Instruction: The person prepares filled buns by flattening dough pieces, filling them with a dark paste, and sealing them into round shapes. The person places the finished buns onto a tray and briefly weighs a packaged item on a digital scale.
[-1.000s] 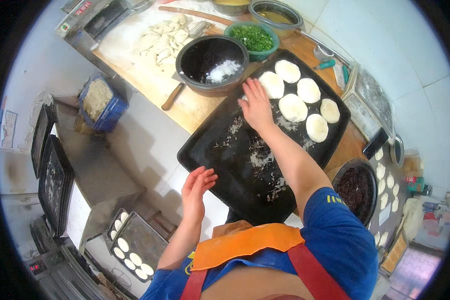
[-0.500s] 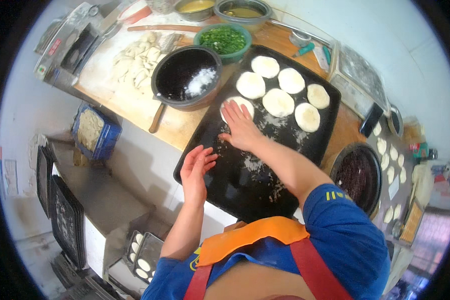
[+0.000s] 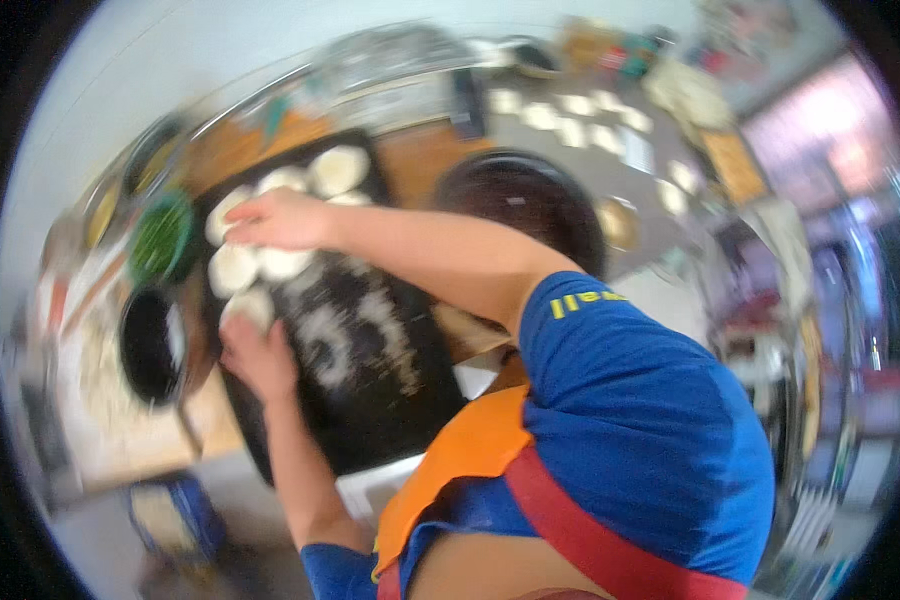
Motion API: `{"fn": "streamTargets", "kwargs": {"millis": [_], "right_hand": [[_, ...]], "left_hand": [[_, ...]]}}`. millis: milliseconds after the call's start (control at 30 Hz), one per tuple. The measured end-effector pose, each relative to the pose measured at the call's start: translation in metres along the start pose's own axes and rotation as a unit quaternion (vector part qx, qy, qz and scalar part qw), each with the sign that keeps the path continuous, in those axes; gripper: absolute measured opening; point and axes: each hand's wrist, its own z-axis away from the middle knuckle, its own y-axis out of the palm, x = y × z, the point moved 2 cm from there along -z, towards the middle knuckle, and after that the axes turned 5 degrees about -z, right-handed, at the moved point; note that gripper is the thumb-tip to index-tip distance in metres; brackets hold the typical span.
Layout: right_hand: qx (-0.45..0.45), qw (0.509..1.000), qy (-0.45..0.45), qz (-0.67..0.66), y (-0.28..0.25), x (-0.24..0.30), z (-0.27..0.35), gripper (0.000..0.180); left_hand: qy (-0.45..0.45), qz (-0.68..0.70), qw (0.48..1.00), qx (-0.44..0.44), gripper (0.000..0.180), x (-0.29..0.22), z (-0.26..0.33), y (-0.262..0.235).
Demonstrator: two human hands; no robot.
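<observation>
Several round, flat white dough discs (image 3: 234, 269) lie on a large black baking tray (image 3: 360, 420), bunched at its far end. My left hand (image 3: 260, 358) touches the near edge of the nearest disc (image 3: 248, 306), fingers and thumb apart. Reaching across the tray, my right hand (image 3: 282, 219) is over the discs farther back and partly covers them. Its fingers point left and are smeared by motion, so I cannot make out whether they grip a disc. White flour or crumbs (image 3: 325, 340) are scattered over the tray's middle.
Left of the tray stand a dark bowl (image 3: 152, 345) and a bowl of chopped greens (image 3: 160, 238). A large round pan of dark filling (image 3: 520, 205) is at the right, with white dough pieces (image 3: 570, 131) on a grey surface beyond. Below left is a blue crate (image 3: 175, 520).
My view has swung to the right. My right hand has left the nearest disc for the ones behind it. My left hand has come from beside the tray onto the nearest disc.
</observation>
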Motion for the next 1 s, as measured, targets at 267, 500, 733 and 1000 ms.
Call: {"fn": "streamTargets", "kwargs": {"millis": [267,500,733,1000], "right_hand": [[-0.383,0.871,0.207,0.23,-0.307,-0.097,0.271,0.039],[-0.556,0.554,0.523,0.331,-0.496,-0.269,0.613,0.038],[-0.418,0.808,0.284,0.304,-0.553,-0.353,0.474,0.058],[-0.317,0.845,0.317,0.292,-0.546,-0.359,0.36,0.033]], "left_hand": [[-0.107,0.441,0.89,0.04,0.067,0.073,-0.007,0.01],[-0.328,0.4,0.836,-0.184,0.053,-0.02,0.134,-0.035],[-0.239,0.334,0.889,-0.204,0.047,-0.205,0.126,-0.127],[0.003,0.517,0.856,-0.016,0.041,-0.443,0.041,-0.141]]}}
